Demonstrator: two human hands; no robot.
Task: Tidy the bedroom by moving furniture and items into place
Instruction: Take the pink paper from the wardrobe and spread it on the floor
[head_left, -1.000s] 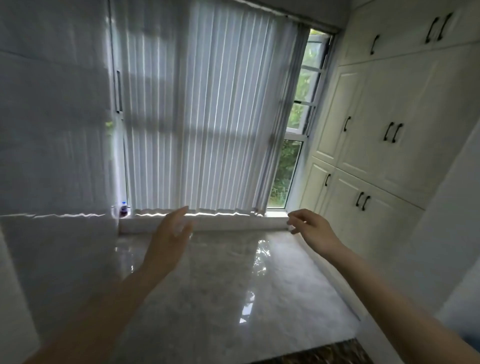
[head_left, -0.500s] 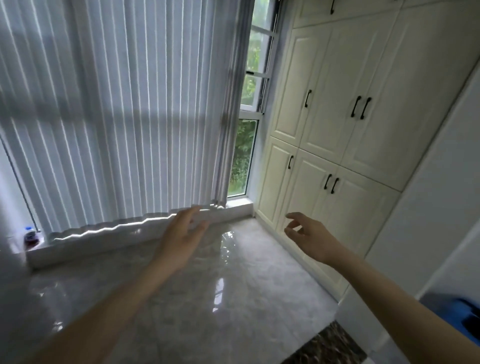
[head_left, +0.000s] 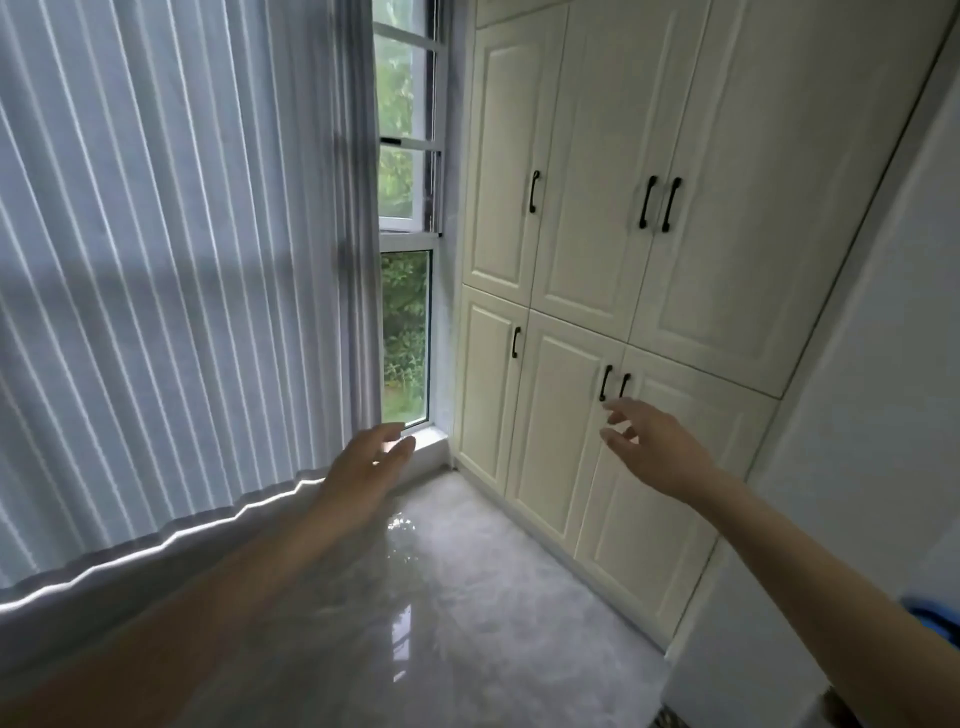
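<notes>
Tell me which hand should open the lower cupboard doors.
Right. The right hand hangs open just below the paired lower door handles; the left hand is over by the window sill.

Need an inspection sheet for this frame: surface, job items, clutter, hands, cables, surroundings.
Surface: glossy pale floor, reflecting window light.
Job's things: wardrobe, all doors closed, black handles.
Clutter: a blue thing at the right edge, mostly cut off.
Hands: left hand open, holding nothing, near the sill; right hand open, fingers spread, just below the lower handles, not touching.
Cables: nothing seen.
Surroundings: curtain drawn over most of the window; greenery outside.
</notes>
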